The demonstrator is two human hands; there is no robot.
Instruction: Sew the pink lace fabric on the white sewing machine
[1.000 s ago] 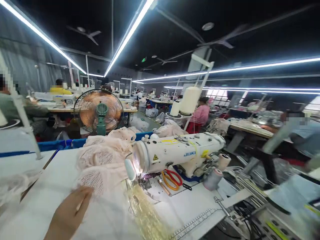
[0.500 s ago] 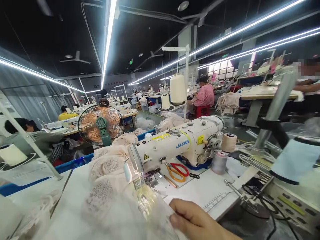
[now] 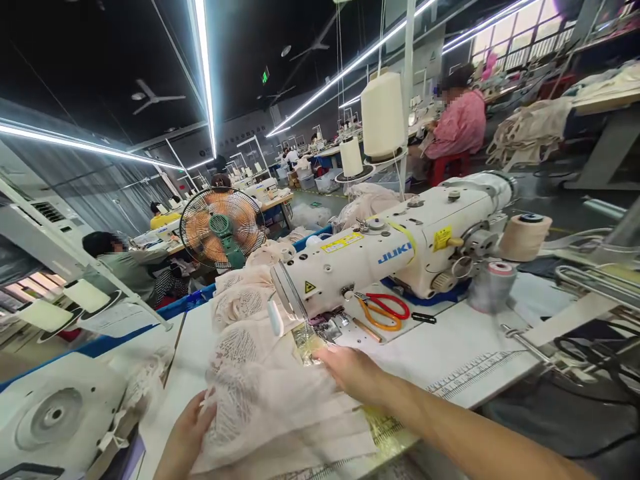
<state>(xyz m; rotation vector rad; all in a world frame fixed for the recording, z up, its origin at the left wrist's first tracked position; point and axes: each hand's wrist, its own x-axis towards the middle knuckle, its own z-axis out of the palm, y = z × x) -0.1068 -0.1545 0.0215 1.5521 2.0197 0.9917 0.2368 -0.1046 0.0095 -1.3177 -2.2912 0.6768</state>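
Pale pink lace fabric (image 3: 260,387) lies spread across the white sewing table (image 3: 450,353) in front of a white JUKI sewing machine (image 3: 395,250). My right hand (image 3: 353,370) rests on the fabric just in front of the needle area (image 3: 313,333), fingers pressing the cloth flat. At the fabric's near left edge, my left hand (image 3: 193,423) grips the cloth. More of the same fabric is piled behind the machine head (image 3: 245,287).
Red- and orange-handled scissors (image 3: 383,310) lie under the machine arm. Thread spools (image 3: 523,237) stand at the machine's right end, with large cones (image 3: 383,113) behind it. A fan (image 3: 220,227) stands beyond the table. Other people sit at other tables.
The view has swung left and down. My right hand moved up the fabric to the needle area, and my left hand came back into view at the fabric's left edge.
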